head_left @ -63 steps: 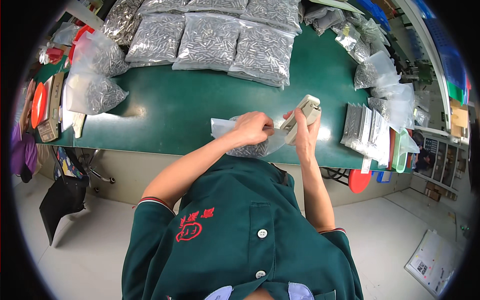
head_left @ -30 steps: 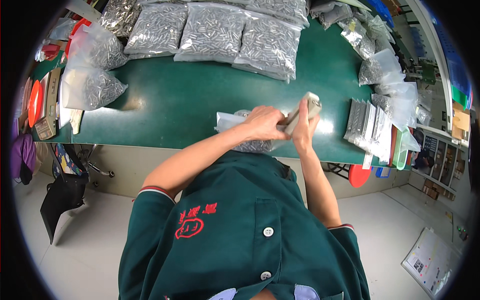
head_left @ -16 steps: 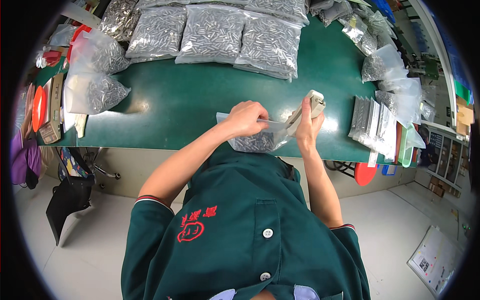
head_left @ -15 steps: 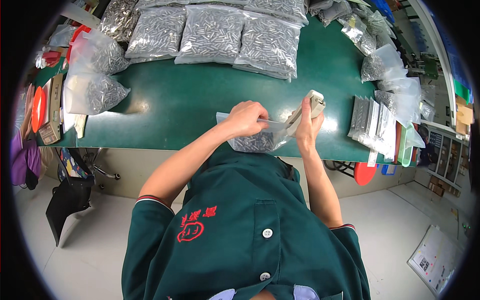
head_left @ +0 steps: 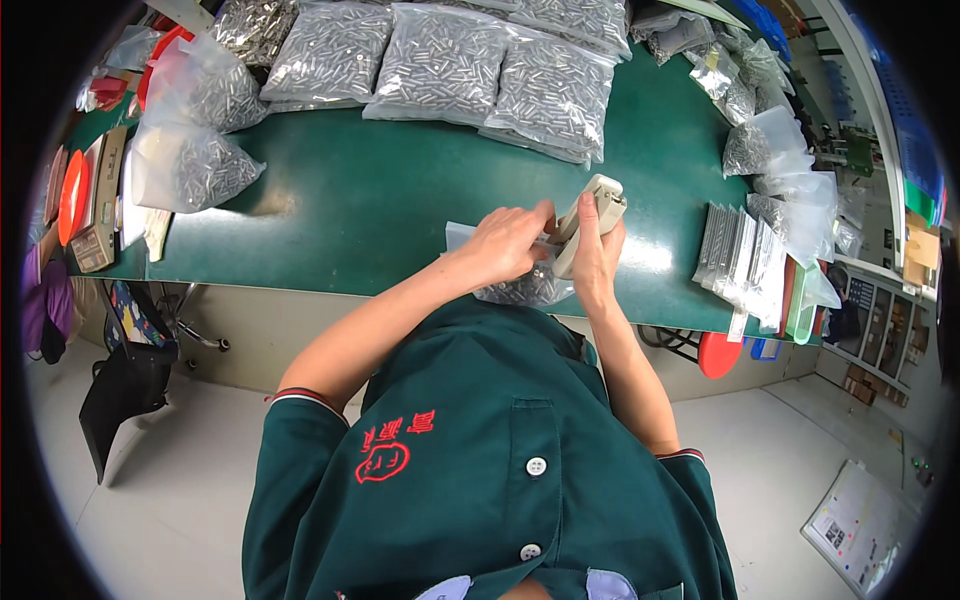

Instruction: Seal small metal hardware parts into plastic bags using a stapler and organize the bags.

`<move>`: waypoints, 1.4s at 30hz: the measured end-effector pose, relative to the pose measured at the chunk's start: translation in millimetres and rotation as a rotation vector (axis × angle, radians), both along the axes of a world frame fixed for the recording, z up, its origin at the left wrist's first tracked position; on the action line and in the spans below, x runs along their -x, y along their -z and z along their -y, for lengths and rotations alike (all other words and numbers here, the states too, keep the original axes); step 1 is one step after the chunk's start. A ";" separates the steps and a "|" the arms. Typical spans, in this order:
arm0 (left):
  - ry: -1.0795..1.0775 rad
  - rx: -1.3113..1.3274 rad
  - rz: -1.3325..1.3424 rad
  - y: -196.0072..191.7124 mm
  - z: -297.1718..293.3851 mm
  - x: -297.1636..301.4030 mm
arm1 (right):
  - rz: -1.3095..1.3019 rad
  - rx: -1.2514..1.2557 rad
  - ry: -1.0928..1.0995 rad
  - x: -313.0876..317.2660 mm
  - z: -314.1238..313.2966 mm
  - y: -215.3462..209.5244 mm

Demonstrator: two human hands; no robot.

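— Two hands meet at the near edge of the green bench (head_left: 380, 215), right in front of the person's chest. What does each one have?

— The right hand (head_left: 597, 262) is wrapped around a beige stapler (head_left: 590, 218), its grip clenched on the tool's body, with the stapler's head pointing away toward the middle of the bench. The left hand (head_left: 503, 243) has its fingers curled down onto the top of a small clear bag of metal parts (head_left: 525, 285), pinching the bag's edge just beside the stapler.

— Where does that bag lie?

— On the bench at its near edge, partly under both hands; its filled lower end shows between the wrists, and a flat clear corner sticks out to the left of the left hand. Whether the bag's edge is actually inside the stapler's mouth, I cannot tell; the fingers cover it.

— And around them?

— Along the far side of the bench lies a row of large clear bags of small metal pieces (head_left: 440, 60). Two more filled bags (head_left: 190, 165) sit at the left end, near an orange round lid (head_left: 72, 195). To the right, a stack of flat packets (head_left: 745, 255) stands close to the bench's edge, with loose clear bags (head_left: 770, 150) behind it. A red stool (head_left: 720, 355) shows below the bench on the right, and a black bag (head_left: 125, 385) rests on the floor at the left.
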State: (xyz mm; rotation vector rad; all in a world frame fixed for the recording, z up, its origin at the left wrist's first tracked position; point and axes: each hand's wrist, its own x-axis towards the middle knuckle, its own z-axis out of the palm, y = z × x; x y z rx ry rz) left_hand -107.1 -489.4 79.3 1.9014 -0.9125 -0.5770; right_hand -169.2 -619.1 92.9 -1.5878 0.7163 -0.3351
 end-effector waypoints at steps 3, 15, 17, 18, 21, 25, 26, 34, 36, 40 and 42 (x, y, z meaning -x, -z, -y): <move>0.029 -0.010 -0.014 -3.1 -0.8 -1.2 | 0.008 0.072 -0.012 -1.0 -0.4 1.6; 0.161 -0.235 -0.070 -16.6 6.7 -6.1 | 0.041 0.061 0.045 2.7 -0.3 13.8; 0.134 -0.287 -0.093 -13.9 8.9 -11.2 | 0.052 0.022 0.085 -4.9 0.1 17.8; 0.141 -0.291 -0.093 -14.8 8.1 -10.9 | 0.051 0.019 0.092 -4.4 -0.5 19.5; 0.176 -0.255 -0.056 -14.7 0.4 -16.0 | 0.018 0.122 0.087 -5.0 -1.7 20.9; 0.210 -0.204 -0.056 -10.7 -28.2 -38.5 | 0.027 0.099 0.106 -9.2 -0.9 17.7; 0.216 -0.246 -0.051 -12.5 -37.5 -40.8 | 0.021 0.094 0.128 -6.9 -0.9 17.0; 0.091 -0.185 -0.163 -13.5 -56.9 -38.3 | 0.021 0.054 0.131 -9.0 -8.2 18.2; 0.110 -0.178 -0.135 -13.5 -55.8 -38.0 | 0.034 -0.002 0.093 -14.3 -24.0 7.4; 0.066 -0.117 -0.048 -8.5 -57.7 -33.9 | 0.057 -0.073 0.055 -26.5 -51.3 -1.9; 0.057 -0.090 -0.071 -8.4 -60.1 -31.6 | 0.033 -0.075 0.039 -26.0 -52.5 2.8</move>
